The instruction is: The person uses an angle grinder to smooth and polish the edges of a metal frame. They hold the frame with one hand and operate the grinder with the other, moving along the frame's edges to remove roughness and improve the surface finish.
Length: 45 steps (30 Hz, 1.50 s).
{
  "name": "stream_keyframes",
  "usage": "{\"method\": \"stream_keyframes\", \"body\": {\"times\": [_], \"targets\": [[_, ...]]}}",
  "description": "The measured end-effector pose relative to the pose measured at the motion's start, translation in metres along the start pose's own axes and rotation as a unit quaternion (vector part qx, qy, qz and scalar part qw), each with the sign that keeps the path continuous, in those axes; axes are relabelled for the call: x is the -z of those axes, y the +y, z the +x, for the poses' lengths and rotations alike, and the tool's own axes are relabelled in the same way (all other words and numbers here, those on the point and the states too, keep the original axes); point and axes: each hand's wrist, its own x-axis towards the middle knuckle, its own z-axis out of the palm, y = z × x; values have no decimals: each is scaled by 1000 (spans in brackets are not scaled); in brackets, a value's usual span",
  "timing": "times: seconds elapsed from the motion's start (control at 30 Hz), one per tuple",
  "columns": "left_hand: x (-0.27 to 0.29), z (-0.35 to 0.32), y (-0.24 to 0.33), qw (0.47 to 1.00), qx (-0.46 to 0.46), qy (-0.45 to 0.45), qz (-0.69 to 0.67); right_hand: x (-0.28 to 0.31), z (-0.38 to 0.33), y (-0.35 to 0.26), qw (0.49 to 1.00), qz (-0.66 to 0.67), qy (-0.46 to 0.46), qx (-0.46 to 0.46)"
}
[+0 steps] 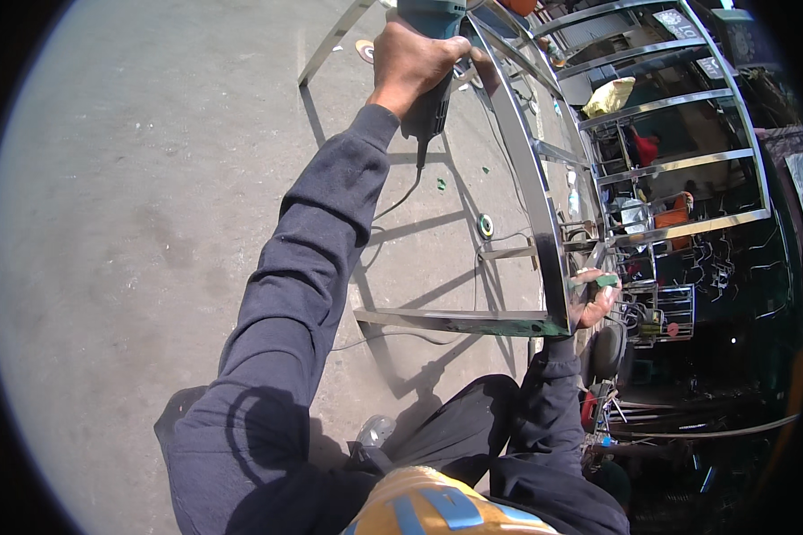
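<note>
Gripping a teal power grinder (430,53), the left hand (412,61) is clamped around its body, the tool's long axis running away from the person, nose toward the top rail of a polished steel frame (531,192). Its cord (400,198) hangs below that hand. Lower right, the right hand (595,299) closes on the frame's corner, a small green piece (608,281) at its fingers. Concrete floor (152,223) lies beneath; loose discs (485,225) sit beyond the frame.

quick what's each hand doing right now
Left hand: closed around the power tool.
Right hand: gripping the steel frame near its corner.
</note>
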Motion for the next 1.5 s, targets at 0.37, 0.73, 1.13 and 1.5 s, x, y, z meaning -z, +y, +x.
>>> {"method": "stream_keyframes", "body": {"times": [0.37, 0.73, 1.13, 1.5], "targets": [[20, -44, 30, 987, 157, -34, -13, -18, -3, -15, 999, -9, 44, -23], [27, -2, -24, 995, 95, 2, 34, 8, 5, -16, 996, -59, -63, 7], [30, 70, -44, 986, 165, -17, -9, 53, 15, -21, 968, -163, -185, -50], [39, 38, -38, 988, 97, -120, 5, 42, 8, -9, 991, -96, -77, -58]]}}
